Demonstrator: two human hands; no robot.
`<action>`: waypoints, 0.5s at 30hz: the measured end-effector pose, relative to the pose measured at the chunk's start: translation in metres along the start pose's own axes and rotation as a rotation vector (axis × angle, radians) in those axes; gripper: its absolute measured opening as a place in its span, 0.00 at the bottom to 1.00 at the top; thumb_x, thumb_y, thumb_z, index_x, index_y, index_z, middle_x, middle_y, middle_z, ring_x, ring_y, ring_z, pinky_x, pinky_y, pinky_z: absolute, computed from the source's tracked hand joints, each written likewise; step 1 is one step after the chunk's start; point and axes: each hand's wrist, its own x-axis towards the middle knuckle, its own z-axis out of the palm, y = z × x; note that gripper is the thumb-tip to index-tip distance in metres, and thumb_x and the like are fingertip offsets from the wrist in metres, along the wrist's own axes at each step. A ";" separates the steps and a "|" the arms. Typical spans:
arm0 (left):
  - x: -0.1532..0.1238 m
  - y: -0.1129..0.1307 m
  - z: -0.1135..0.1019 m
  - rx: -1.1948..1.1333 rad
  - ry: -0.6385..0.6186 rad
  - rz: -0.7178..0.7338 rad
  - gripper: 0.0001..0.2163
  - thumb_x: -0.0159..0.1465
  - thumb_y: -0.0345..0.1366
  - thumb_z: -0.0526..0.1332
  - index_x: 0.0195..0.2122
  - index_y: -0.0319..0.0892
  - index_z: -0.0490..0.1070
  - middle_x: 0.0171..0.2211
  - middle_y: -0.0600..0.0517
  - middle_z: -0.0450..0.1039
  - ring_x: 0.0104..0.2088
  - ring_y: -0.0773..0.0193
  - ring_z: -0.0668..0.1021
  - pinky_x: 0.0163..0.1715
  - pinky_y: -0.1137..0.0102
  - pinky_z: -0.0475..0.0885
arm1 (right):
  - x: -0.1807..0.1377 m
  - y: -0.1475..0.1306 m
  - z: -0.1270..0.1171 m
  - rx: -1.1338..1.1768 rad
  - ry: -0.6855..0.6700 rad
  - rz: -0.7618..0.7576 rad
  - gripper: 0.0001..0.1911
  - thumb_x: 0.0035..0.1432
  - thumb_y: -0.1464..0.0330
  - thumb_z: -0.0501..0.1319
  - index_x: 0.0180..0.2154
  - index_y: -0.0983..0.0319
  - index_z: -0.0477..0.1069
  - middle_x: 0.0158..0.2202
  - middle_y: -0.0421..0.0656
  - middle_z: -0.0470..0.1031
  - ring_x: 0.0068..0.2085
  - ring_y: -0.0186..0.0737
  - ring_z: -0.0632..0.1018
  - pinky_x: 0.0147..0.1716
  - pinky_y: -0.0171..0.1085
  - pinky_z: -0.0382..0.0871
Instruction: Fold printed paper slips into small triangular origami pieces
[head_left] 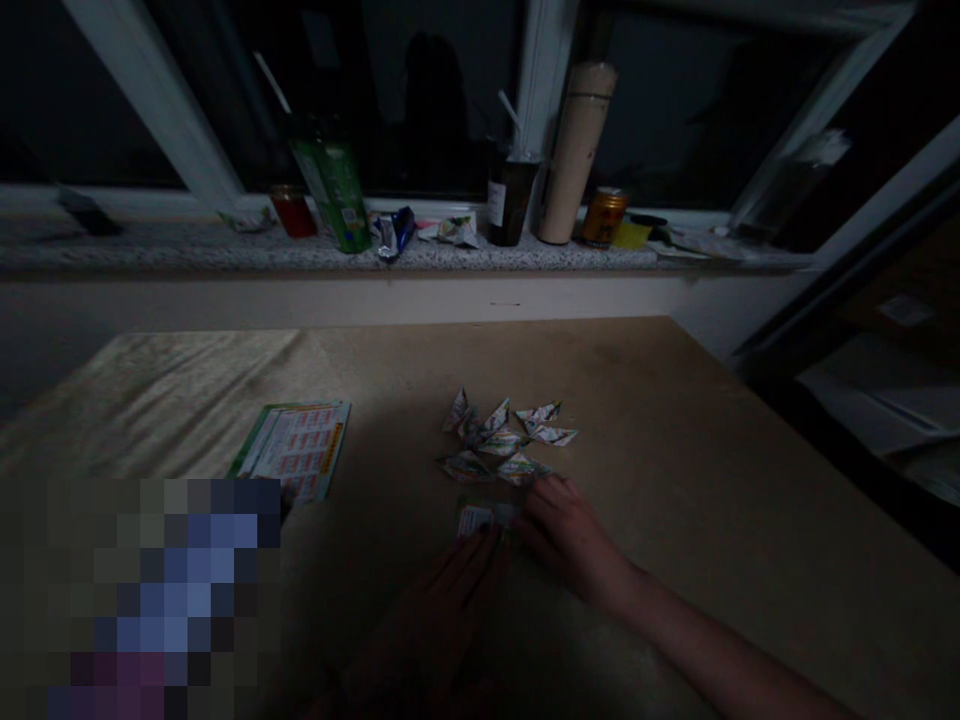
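A small printed paper (474, 520) lies on the table in front of me, partly covered by my fingers. My left hand (461, 575) rests over its near edge, fingers stretched out and flat. At the paper's right side, my right hand (562, 525) has its fingers curled and closed on the edge; the fingertips are in shadow. Just beyond lie several folded paper pieces (499, 442) with pointed ends, grouped close together. One pair of points (546, 424) sits at the group's right.
A stack of printed sheets (300, 445) lies to the left. Beyond the table (675, 430), a granite sill (420, 262) carries a green carton (334, 195), a dark cup with a straw (510, 205), a tall beige flask (577, 155) and jars. The lower left is pixelated; light is dim.
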 end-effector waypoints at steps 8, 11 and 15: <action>0.000 -0.001 0.001 -0.011 -0.005 -0.011 0.43 0.59 0.51 0.55 0.65 0.38 0.29 0.65 0.41 0.34 0.63 0.47 0.48 0.58 0.55 0.52 | -0.003 0.001 -0.006 0.039 -0.032 -0.017 0.07 0.62 0.72 0.53 0.30 0.61 0.63 0.32 0.43 0.68 0.35 0.40 0.67 0.37 0.38 0.59; -0.001 -0.001 0.000 -0.012 0.009 -0.001 0.43 0.58 0.50 0.56 0.65 0.37 0.30 0.65 0.41 0.33 0.63 0.46 0.47 0.58 0.56 0.52 | -0.002 0.002 0.000 -0.001 -0.033 -0.006 0.06 0.61 0.71 0.54 0.30 0.61 0.63 0.33 0.43 0.68 0.36 0.41 0.67 0.37 0.39 0.59; -0.002 0.000 0.000 -0.009 -0.011 -0.013 0.43 0.58 0.49 0.57 0.65 0.38 0.31 0.65 0.42 0.34 0.63 0.46 0.47 0.58 0.55 0.52 | -0.001 0.003 0.005 -0.041 -0.031 0.002 0.05 0.61 0.71 0.55 0.31 0.61 0.64 0.34 0.43 0.68 0.36 0.41 0.67 0.37 0.39 0.59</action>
